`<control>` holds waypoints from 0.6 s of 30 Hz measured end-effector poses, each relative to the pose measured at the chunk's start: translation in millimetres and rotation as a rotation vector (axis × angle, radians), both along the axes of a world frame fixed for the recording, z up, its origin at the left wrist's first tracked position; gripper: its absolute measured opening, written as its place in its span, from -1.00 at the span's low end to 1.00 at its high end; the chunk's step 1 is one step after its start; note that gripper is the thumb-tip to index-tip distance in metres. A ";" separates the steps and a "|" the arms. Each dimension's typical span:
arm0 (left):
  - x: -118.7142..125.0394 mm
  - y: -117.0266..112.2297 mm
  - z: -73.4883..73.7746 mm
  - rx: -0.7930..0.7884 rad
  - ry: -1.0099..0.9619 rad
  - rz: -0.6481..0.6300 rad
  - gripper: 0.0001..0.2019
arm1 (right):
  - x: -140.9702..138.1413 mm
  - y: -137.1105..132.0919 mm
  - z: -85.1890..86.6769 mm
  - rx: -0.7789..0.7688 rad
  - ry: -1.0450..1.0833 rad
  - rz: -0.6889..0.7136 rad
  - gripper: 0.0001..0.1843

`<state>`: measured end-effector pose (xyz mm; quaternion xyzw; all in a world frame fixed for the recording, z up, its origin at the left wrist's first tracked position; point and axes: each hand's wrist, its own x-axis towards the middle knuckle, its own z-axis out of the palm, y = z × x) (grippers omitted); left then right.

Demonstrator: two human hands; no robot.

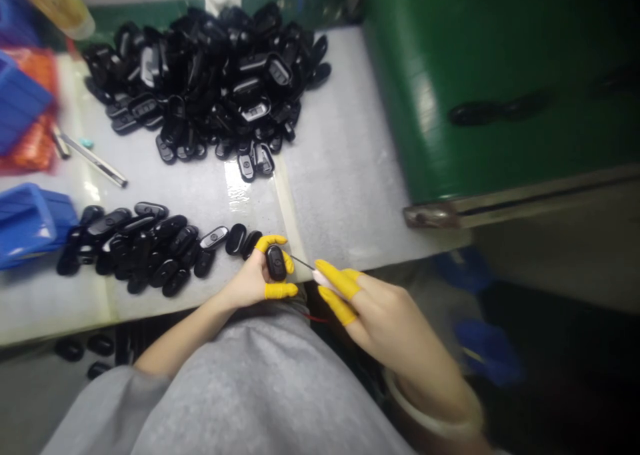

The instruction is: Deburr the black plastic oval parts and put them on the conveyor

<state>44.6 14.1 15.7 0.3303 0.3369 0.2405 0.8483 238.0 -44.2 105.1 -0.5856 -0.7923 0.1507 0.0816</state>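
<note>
My left hand [254, 280], in yellow finger cots, is closed around a black oval plastic case [275, 263] at the table's front edge. My right hand [383, 311], also in yellow finger cots, pinches a tool with a thin dark shaft and a pale handle [325, 280]. The shaft points left, and its end lies beside the case; whether it touches cannot be made out. Just left of my left hand are a few more black cases [236, 239]. Farther left lies a loose group of similar cases [150, 245], some with silver-grey faces.
A large heap of black plastic cases [210, 81] covers the back of the table [340, 175]. Blue bins [35, 218], an orange bag [37, 141] and a cutter knife [95, 161] are at left. A green surface [480, 55] borders the right. More cases [100, 343] sit below the edge.
</note>
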 end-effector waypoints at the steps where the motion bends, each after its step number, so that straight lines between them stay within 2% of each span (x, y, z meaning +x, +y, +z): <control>1: 0.0 -0.5 0.3 0.009 0.005 -0.006 -0.25 | -1.1 0.2 1.0 0.004 -0.009 0.019 -0.62; 5: 1.5 -4.6 -1.9 0.101 0.005 -0.019 -0.40 | -5.3 0.1 4.6 0.013 -0.075 0.090 -0.68; 9: 2.6 -9.1 -6.4 0.194 0.043 0.002 -0.52 | -7.7 -1.5 6.2 0.026 -0.155 0.085 -0.69; 18: 2.2 -10.7 -10.3 0.252 0.123 -0.002 -0.55 | -12.1 -0.9 6.0 0.044 -0.247 0.088 -0.67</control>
